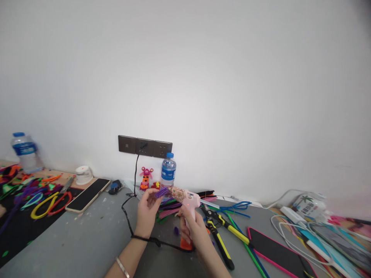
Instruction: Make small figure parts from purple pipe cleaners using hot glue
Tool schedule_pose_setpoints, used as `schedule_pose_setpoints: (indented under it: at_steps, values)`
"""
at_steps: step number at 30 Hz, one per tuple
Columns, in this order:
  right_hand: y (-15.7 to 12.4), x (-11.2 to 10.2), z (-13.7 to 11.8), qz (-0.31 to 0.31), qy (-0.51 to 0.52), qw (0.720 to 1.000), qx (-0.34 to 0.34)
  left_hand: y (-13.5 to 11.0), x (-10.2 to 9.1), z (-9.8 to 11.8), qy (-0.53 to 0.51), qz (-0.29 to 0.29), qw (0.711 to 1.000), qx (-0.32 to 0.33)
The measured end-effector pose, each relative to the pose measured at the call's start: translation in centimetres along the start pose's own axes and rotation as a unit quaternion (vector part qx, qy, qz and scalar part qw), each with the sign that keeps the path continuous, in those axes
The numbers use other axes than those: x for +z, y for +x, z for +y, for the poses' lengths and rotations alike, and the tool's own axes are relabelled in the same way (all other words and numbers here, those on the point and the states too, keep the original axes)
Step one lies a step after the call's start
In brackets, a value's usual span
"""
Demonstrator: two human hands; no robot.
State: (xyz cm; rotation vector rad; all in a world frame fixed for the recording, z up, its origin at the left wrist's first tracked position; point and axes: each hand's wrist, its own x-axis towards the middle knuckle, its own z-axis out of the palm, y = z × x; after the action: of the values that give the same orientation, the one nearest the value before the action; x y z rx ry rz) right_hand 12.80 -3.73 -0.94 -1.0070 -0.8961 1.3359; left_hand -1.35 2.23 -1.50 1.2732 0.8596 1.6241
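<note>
right hand (193, 227) fingers wrapped on glue gun (187, 201), nozzle pointing left, just beside purple pipe cleaner piece (161, 192) pinched by left hand (147, 211) fingers.

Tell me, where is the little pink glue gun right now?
The pink plastic glue gun is in the right hand, low in the middle of the head view, its tip by the purple fuzzy piece held by the left hand.

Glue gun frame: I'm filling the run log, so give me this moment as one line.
left hand: holds purple piece | right hand: grips glue gun, nozzle at piece | pliers beside on table
</note>
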Motion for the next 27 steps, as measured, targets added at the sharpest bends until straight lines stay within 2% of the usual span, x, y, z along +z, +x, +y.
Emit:
schedule_pose_setpoints:
  at_steps: [5,9,15,21,27]
  values:
    - [-0.7,0.3,-1.3,-0.002,0.017,0.999,-0.029,-0.1,-0.2,-0.2,0.01,-0.008,1.0,-0.005]
    - [-0.9,0.3,-1.2,-0.02,0.026,0.999,-0.038,0.0,-0.4,-0.3,0.048,-0.006,0.999,-0.014]
    - [-0.4,0.1,0.3,-0.054,-0.003,0.999,-0.004,0.1,-0.4,-0.1,0.073,-0.002,0.997,-0.014]
    - [-0.9,0.4,-0.2,-0.079,-0.021,0.996,0.019,0.1,-0.4,0.0,0.065,-0.003,0.998,-0.025]
    - [-1.1,0.4,-0.2,-0.071,-0.039,0.996,0.041,0.0,-0.4,0.1,0.074,-0.003,0.997,-0.028]
